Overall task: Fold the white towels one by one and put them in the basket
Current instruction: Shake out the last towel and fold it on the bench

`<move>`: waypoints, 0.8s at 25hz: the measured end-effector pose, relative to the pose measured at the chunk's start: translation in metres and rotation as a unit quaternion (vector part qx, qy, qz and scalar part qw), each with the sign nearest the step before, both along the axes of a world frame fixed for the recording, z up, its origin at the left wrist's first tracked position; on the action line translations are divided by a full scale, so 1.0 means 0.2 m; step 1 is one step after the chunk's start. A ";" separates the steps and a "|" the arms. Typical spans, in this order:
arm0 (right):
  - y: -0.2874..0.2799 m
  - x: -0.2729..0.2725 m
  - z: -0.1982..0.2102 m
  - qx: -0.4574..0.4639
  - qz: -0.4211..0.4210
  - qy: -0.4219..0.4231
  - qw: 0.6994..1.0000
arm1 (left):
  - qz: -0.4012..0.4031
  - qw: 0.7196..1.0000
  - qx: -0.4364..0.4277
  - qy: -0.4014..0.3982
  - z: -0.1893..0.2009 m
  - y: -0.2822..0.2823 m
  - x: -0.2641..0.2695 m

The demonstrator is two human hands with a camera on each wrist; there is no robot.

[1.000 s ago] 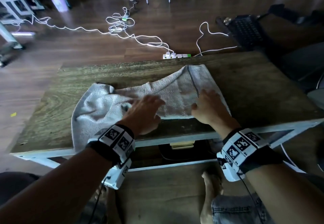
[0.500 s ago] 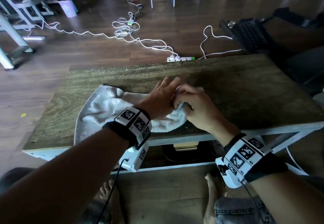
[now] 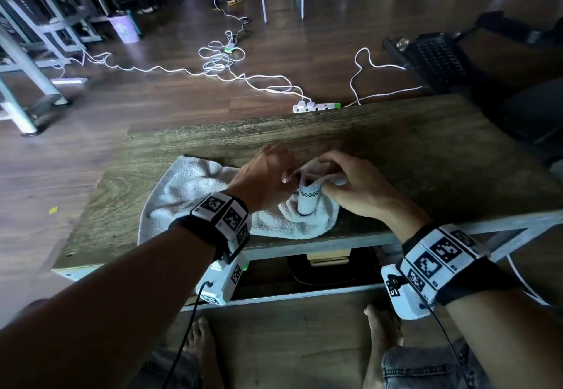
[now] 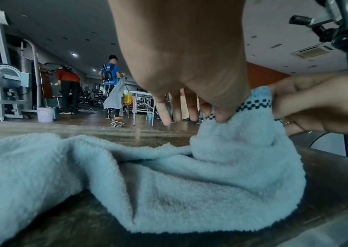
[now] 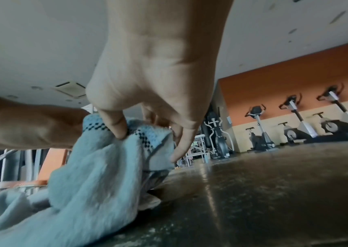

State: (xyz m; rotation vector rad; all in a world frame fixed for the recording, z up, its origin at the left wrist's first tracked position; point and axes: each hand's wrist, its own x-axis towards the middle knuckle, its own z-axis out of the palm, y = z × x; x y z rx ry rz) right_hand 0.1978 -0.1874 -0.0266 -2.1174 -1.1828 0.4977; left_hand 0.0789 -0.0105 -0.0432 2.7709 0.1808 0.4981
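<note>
White terry towel lies bunched on the near left of the wooden bench, no longer spread flat as it was a second ago: its checkered-bordered end has been gathered and lifted. The right hand pinches that border, fingers clamped on it; the left hand meets it, thumb and forefinger nipping the same edge, other fingers straight. Likely the fold is being started. No basket shows in any view.
</note>
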 end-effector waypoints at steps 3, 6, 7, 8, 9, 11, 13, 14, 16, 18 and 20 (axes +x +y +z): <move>0.01 -0.05 0.04 0.000 0.028 0.148 0.989 | -0.047 0.999 0.023 -0.009 0.04 -0.03 0.01; 0.03 -0.06 0.03 -0.010 0.042 0.163 0.986 | -0.055 0.998 0.012 0.001 0.07 -0.04 0.01; 0.03 -0.06 0.02 -0.017 0.038 0.160 0.986 | -0.048 0.999 0.005 -0.004 0.08 -0.05 0.01; 0.02 -0.05 0.02 -0.028 0.030 0.153 0.987 | -0.034 0.999 -0.010 -0.003 0.09 -0.05 0.00; 0.01 -0.05 0.03 -0.035 0.020 0.146 0.988 | -0.022 0.999 -0.025 -0.003 0.09 -0.05 0.00; -0.01 -0.03 0.03 -0.047 0.012 0.128 0.991 | 0.013 0.998 -0.055 0.013 0.12 -0.03 -0.01; -0.04 -0.01 0.02 -0.093 0.028 0.031 0.995 | 0.036 0.994 -0.102 0.031 0.16 0.01 -0.04; -0.04 0.00 0.00 -0.130 0.030 -0.062 0.989 | 0.033 0.992 -0.116 0.038 0.18 0.02 -0.06; -0.05 0.02 -0.02 -0.150 -0.001 -0.221 0.964 | 0.024 0.995 -0.071 0.072 0.20 0.06 -0.11; -0.04 0.03 -0.02 -0.091 -0.048 -0.266 0.959 | 0.037 0.985 0.004 0.167 0.19 0.06 -0.16; -0.02 0.01 0.01 -0.006 -0.054 -0.262 0.963 | 0.059 0.968 0.010 0.242 0.18 0.04 -0.19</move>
